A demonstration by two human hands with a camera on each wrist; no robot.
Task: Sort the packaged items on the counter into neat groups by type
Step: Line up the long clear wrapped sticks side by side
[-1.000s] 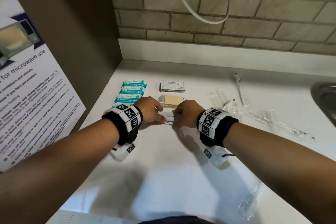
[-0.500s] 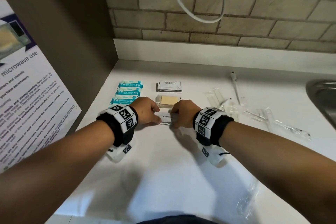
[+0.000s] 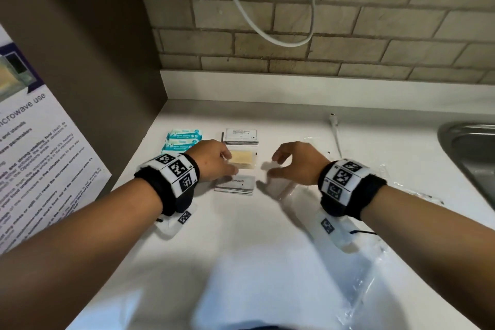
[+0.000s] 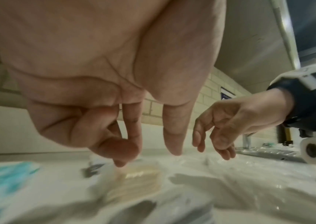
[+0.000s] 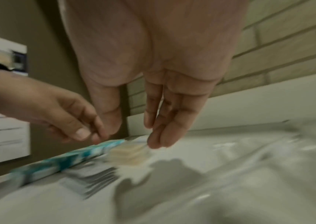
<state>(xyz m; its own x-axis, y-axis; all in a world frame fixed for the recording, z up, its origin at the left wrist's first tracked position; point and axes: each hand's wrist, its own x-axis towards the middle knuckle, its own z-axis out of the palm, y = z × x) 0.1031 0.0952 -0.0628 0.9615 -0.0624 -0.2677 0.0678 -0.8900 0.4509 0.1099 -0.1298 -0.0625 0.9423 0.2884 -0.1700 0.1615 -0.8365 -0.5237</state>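
between both empty, loosely spread hands (image 3: 251, 163), toothpaste sachets (image 3: 235, 185), long axis left-right

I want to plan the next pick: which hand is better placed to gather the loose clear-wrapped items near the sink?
Probably the right hand: it hovers open and empty beside the clear-wrapped items, while the left hand is over the sorted stacks.
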